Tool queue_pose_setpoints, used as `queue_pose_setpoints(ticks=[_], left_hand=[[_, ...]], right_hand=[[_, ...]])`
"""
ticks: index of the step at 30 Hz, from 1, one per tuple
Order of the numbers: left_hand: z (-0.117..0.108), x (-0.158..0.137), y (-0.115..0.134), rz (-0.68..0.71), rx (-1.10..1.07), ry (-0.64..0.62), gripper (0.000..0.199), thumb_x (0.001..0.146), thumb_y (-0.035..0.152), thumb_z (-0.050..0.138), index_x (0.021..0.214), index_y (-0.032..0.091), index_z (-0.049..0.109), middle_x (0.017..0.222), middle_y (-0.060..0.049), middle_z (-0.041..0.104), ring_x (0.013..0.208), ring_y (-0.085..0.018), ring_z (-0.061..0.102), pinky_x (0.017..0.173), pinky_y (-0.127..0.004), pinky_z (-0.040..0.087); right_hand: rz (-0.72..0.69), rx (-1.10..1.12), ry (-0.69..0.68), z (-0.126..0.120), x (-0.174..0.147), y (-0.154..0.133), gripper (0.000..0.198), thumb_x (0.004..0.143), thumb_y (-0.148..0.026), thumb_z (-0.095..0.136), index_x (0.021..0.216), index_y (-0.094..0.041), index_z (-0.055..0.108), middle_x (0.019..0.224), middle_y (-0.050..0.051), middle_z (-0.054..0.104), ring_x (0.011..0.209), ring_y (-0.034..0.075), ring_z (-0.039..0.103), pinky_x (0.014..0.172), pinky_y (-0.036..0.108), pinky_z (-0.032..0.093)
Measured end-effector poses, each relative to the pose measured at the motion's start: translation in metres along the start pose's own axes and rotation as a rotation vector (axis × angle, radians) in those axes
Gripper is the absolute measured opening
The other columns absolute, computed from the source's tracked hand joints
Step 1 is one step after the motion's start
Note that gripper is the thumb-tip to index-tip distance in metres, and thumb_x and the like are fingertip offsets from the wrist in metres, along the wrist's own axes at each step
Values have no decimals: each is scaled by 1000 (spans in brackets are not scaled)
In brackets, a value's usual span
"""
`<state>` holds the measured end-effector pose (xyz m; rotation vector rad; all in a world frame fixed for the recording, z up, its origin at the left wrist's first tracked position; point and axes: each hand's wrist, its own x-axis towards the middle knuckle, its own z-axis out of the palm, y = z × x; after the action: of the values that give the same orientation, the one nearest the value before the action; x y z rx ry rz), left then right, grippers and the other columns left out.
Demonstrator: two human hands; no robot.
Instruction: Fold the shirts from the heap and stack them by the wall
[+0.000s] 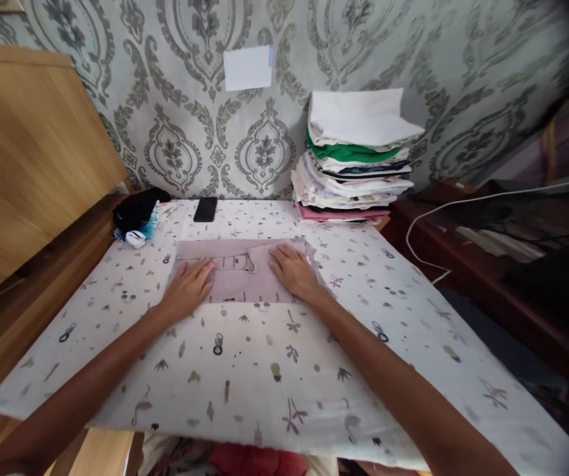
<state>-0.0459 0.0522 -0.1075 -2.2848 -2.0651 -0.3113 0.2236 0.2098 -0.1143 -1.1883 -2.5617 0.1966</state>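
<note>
A pale mauve garment [232, 284] with small dark print lies folded into a flat rectangle in the middle of the cloth-covered table. My left hand [188, 285] rests flat on its left end, fingers stretched out toward the middle. On the right end lies my right hand [293, 270], palm down with the fingers extended to the left. Both hands press on the fabric and grip nothing. Between them a folded-over edge of the garment shows a slightly rumpled part.
Behind and to the right stands a tall stack of folded clothes [354, 178]. A black phone [206, 209] lies near the wall, and a small dark-and-blue cloth heap [138, 215] sits at the back left. A white cable [413, 244] hangs at right. Patterned cloth [264, 370] covers the table.
</note>
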Motion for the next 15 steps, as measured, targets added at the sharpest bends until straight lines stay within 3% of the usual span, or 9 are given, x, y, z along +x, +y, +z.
queue_pose_setpoints(ticks=[5,9,12,15], left_hand=[[1,-2,5,34,-40,-41,50,103,36,26,146,19,44,159,-13,40,149,-23,32,123,-48,20],[-1,-3,-19,-44,-66,-10,48,101,37,32,143,19,46,156,-14,44,145,-25,37,120,-50,25],[-12,9,-54,-174,-90,70,46,97,36,38,137,17,50,146,-16,52,137,-27,46,114,-46,35],[-25,36,-86,-428,-130,50,46,92,37,44,130,14,55,128,-16,63,122,-27,57,103,-39,44]], right_hand=[[-148,22,13,2,-7,-25,47,101,-37,41,142,-16,52,155,17,43,147,31,33,119,55,24],[-152,55,-45,7,-11,-35,49,100,-38,43,143,-17,50,155,18,44,146,32,35,116,57,28],[-184,65,33,5,-15,-63,40,99,-32,45,133,-15,58,148,19,50,140,33,41,114,57,32],[-368,79,-4,5,-17,-121,28,99,-30,50,115,-14,66,127,18,62,123,31,53,104,47,44]])
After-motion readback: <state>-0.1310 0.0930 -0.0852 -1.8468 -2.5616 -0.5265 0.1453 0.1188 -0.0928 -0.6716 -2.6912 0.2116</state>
